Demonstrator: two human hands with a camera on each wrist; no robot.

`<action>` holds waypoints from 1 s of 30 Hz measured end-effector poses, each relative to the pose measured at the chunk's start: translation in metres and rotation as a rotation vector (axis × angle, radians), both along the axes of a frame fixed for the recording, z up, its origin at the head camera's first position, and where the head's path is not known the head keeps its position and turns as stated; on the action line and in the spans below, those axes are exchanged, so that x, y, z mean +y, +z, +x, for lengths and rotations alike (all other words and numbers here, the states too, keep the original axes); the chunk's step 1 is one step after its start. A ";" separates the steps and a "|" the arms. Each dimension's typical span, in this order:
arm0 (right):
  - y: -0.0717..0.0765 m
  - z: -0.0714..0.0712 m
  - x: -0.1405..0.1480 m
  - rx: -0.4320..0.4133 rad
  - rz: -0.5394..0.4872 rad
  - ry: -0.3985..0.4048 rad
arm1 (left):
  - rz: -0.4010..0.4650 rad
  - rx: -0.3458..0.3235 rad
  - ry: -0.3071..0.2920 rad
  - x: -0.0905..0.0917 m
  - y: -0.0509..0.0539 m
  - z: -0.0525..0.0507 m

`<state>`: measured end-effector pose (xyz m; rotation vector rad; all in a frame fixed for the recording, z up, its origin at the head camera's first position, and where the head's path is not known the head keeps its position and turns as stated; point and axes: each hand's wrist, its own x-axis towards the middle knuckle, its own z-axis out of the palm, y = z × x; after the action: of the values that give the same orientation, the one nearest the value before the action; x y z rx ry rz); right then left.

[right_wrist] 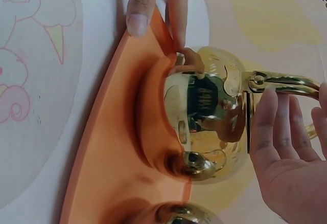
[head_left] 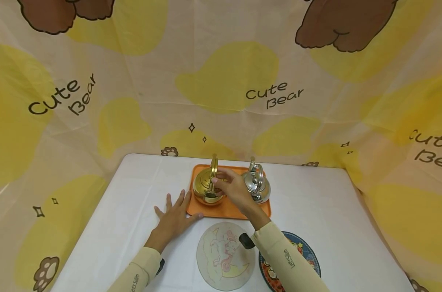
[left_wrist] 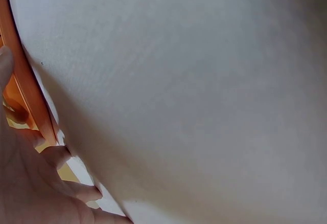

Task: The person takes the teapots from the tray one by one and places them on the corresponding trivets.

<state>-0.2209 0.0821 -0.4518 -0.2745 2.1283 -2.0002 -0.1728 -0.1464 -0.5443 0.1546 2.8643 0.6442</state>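
Observation:
A gold kettle [head_left: 202,184] stands upright on an orange tray [head_left: 224,207], with a silver kettle [head_left: 264,190] to its right on the same tray. My right hand [head_left: 235,188] is at the gold kettle's raised handle [right_wrist: 294,83]. Its fingers [right_wrist: 281,124] lie almost straight in the handle's opening above the lid, the thumb apart from them. My left hand [head_left: 175,221] rests with fingers spread on the white table, beside the tray's left front corner. In the left wrist view part of the left hand [left_wrist: 30,183] shows against the tray's orange rim [left_wrist: 23,75].
Nearer me lies a pale round mat [head_left: 210,259] with a pink drawing. A dark blue round mat [head_left: 305,247] with a colourful pattern is partly under my right sleeve. A yellow printed cloth [head_left: 221,93] hangs behind the white table [head_left: 308,198].

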 end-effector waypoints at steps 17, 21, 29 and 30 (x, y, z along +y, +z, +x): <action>-0.004 -0.001 0.002 -0.124 -0.085 -0.026 | -0.005 -0.003 0.000 0.000 0.000 0.000; -0.004 -0.001 0.002 -0.135 -0.092 -0.016 | 0.000 0.001 0.001 0.000 -0.001 0.000; -0.002 0.003 0.003 -0.123 -0.098 0.013 | -0.004 0.010 0.002 0.000 -0.002 0.000; -0.001 0.004 0.003 -0.123 -0.097 0.017 | -0.004 0.013 0.001 0.000 -0.002 0.000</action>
<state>-0.2172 0.0849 -0.4530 -0.1798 1.9528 -2.0575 -0.1730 -0.1464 -0.5462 0.1570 2.8778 0.6399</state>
